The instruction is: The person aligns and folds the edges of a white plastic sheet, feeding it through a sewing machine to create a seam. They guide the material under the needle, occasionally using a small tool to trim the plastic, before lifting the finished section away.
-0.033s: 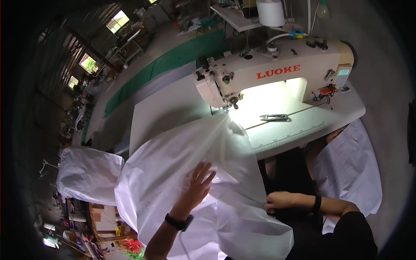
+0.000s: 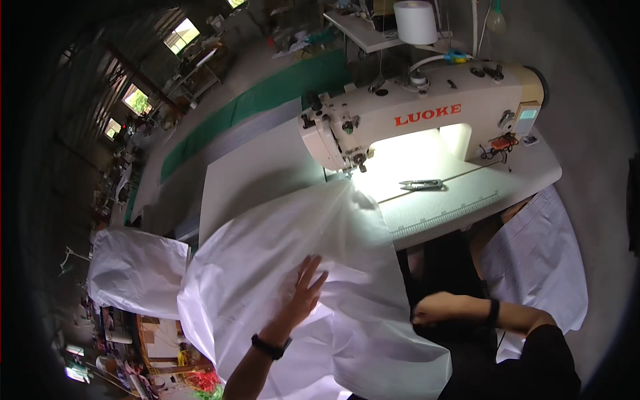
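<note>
A large sheet of thin white material (image 2: 267, 233) drapes off the sewing machine table toward me, its narrow end under the needle area of the sewing machine (image 2: 427, 113). On the sheet lies my left hand (image 2: 305, 293), fingers spread and pressing lightly, a dark band on its wrist. Beside the sheet's right edge is my right hand (image 2: 440, 308), closed into a fist above my dark clothing. Whether anything is inside its curled fingers is hidden. Small thread snips (image 2: 421, 185) rest on the lit machine bed, right of the needle.
A white thread cone (image 2: 415, 23) stands behind the machine. More white material (image 2: 537, 260) hangs at the right, and another white piece (image 2: 137, 270) is at the left. Across the floor runs a green strip (image 2: 257, 100). Colourful scraps (image 2: 203, 381) lie at the lower left.
My right hand has shifted slightly right, away from the sheet's edge. My left hand has slid a little down and left, still on the sheet.
</note>
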The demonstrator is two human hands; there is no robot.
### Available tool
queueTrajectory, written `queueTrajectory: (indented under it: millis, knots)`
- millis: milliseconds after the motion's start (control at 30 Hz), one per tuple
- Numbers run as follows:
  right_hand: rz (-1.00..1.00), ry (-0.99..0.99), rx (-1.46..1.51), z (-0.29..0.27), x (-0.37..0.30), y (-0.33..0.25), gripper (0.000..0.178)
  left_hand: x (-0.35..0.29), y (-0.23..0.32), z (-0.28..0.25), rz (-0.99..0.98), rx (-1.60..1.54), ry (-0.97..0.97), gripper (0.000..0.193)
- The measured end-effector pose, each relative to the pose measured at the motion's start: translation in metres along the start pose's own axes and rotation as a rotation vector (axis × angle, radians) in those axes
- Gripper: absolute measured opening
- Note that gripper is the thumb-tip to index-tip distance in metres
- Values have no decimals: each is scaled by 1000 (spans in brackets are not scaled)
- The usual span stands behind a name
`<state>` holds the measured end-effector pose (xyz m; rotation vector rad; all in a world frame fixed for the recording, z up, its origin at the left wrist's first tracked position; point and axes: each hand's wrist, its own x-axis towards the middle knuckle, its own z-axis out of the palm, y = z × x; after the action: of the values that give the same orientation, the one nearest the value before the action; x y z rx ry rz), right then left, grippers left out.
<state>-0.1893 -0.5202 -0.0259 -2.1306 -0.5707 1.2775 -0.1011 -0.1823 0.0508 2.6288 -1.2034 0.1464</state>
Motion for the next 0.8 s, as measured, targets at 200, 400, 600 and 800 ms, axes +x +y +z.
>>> queueTrajectory:
  millis: [200,400,600,800]
  knots:
    - [-476,1265,-739,-120,33,-28,17,16,11,-36,-6,50,49,32]
    - [346,1270,-730,-214,83,-50,18,42,10,-74,-194,139,280,39]
    - [-732,878,-643,-55,27,-26,39,20,-43,-84,-520,-542,327,37]
    - [-677,200,-458,88,79,-24,50,57,-70,-86,-665,-502,178,40]
